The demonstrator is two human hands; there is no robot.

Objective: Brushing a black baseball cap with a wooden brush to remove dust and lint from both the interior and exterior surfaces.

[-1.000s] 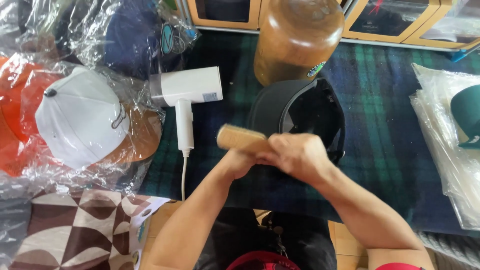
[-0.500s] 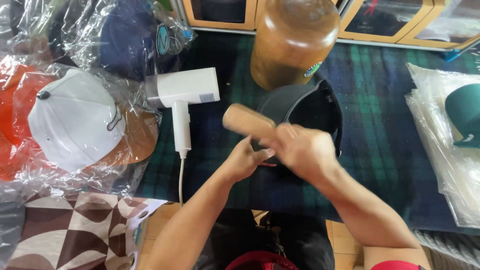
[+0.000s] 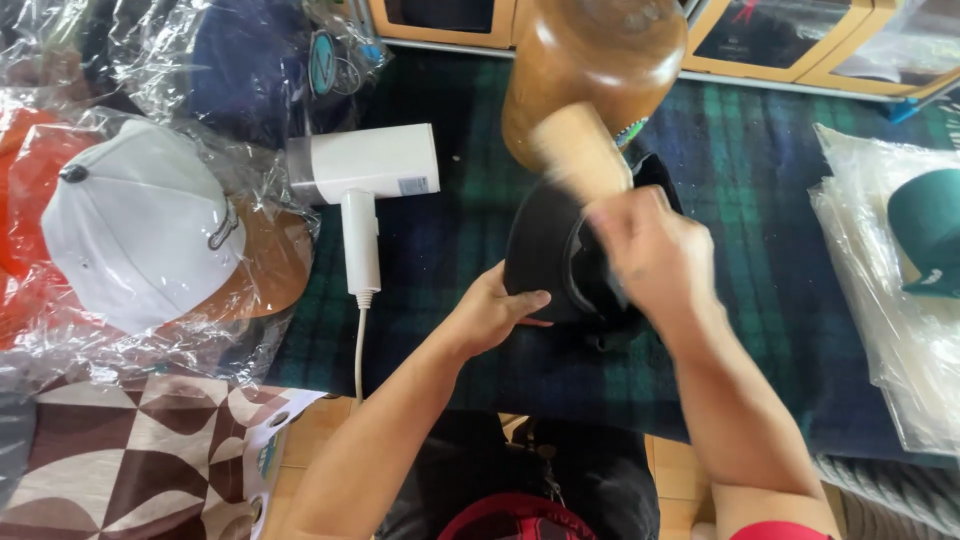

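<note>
A black cap lies on the dark plaid cloth in the middle of the view. My left hand grips its near left edge. My right hand, blurred by motion, holds a light wooden block raised over the cap. Just behind stands a large rounded wooden form.
A white hair dryer lies left of the cap, its cord running toward me. A white and tan cap in clear plastic sits far left among other wrapped caps. A green cap in plastic rests at the right. Wooden-framed cabinets line the back.
My right hand has swung the wooden block up and to the right, from flat across the cap to upright over it. My left hand has shifted to the cap's left edge.
</note>
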